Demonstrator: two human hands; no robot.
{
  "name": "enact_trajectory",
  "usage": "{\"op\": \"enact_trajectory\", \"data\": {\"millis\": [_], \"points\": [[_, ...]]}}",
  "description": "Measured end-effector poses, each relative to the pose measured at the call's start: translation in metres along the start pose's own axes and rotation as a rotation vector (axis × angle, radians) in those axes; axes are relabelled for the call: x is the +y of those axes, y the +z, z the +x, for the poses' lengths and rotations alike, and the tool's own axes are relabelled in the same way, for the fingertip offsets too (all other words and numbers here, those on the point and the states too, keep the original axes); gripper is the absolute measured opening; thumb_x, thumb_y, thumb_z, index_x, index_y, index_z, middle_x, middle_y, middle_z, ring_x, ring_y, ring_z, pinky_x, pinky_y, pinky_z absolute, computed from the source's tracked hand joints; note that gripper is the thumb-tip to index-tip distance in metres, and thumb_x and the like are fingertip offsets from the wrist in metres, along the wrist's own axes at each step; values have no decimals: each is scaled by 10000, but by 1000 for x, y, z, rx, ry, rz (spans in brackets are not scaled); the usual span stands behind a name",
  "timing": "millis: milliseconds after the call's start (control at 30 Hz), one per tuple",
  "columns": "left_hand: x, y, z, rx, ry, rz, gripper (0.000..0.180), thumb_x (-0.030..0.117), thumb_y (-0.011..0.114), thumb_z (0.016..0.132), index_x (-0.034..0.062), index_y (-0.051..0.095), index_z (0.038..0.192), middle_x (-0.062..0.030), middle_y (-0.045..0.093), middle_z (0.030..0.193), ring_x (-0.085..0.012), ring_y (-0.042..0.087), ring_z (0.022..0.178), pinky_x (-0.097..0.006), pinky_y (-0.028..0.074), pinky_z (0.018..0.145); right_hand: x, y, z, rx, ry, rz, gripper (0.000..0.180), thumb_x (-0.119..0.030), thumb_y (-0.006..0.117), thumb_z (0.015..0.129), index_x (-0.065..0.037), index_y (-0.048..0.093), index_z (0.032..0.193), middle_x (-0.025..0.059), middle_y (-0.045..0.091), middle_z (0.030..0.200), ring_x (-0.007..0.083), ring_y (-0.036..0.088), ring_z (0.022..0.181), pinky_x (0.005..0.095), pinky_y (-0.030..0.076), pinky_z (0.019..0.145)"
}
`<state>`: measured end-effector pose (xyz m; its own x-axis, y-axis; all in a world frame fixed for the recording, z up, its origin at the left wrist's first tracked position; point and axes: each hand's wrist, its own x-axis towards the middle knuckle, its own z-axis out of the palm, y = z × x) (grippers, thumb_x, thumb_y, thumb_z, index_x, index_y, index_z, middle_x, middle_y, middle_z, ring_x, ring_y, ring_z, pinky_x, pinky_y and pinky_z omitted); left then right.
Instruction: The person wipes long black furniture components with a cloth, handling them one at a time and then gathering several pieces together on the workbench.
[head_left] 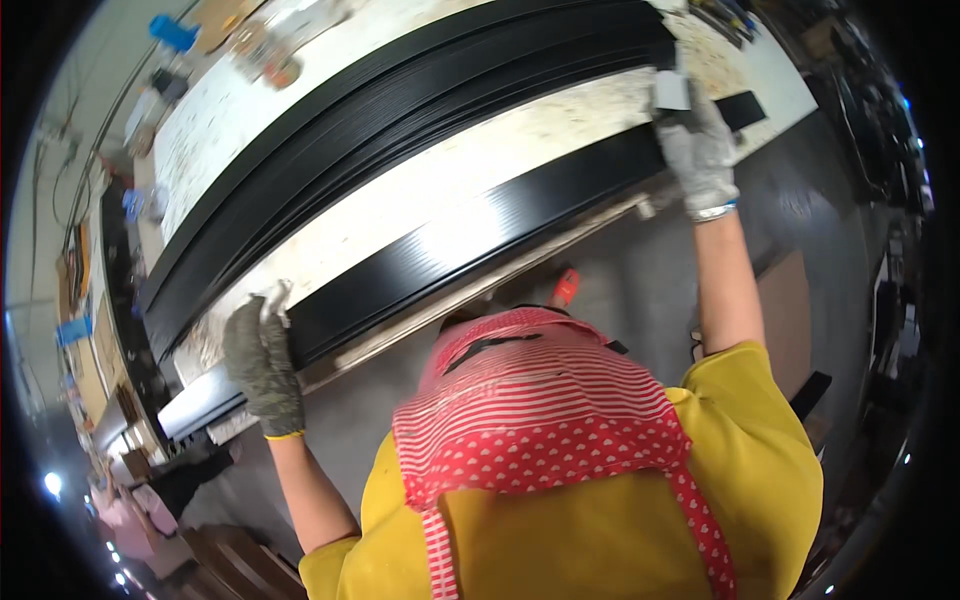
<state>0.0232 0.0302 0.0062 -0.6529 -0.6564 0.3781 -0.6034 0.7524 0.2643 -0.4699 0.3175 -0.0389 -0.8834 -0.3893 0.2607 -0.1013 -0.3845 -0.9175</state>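
Observation:
One long glossy black plank (pixel 400 262) lies along the near side of the white worktable (pixel 450 165). My left hand (pixel 262 365), in a dark patterned glove, rests over the plank near its left end with fingers stretched out. Toward the right end is my right hand (pixel 697 155), in a pale grey glove, closed at the plank with a small white rectangular piece (pixel 671 90) at its fingertips. The fingers' underside is hidden, and what the piece is made of cannot be told. Behind the plank lies a stack of similar black planks (pixel 420 115).
Jars (pixel 265 60) and a blue-topped item (pixel 174 33) stand at the table's far left. Hand tools (pixel 722 20) lie at its far right corner. A red-handled object (pixel 565 288) shows below the table's near edge. A brown panel (pixel 783 330) is on the right.

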Motion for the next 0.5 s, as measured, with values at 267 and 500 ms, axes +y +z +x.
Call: {"op": "enact_trajectory", "data": {"millis": [267,500], "points": [[225,78,70,-129,339,-123,267,123,650,900,61,665,1159,-188,648,1117,-385,618,1036,-455,485,907,-38,-83,21,78,-114,85,284,-156,612,964,-21,587,1212,118,624,1172,255,625,1044,418,559,800],[392,150,143,-262,745,-203,243,244,670,894,151,671,1118,-109,652,1070,-333,630,977,-458,492,825,-56,-146,27,217,160,794,299,-244,567,986,-18,568,1181,168,599,1177,316,609,963,473,536,791]]}}
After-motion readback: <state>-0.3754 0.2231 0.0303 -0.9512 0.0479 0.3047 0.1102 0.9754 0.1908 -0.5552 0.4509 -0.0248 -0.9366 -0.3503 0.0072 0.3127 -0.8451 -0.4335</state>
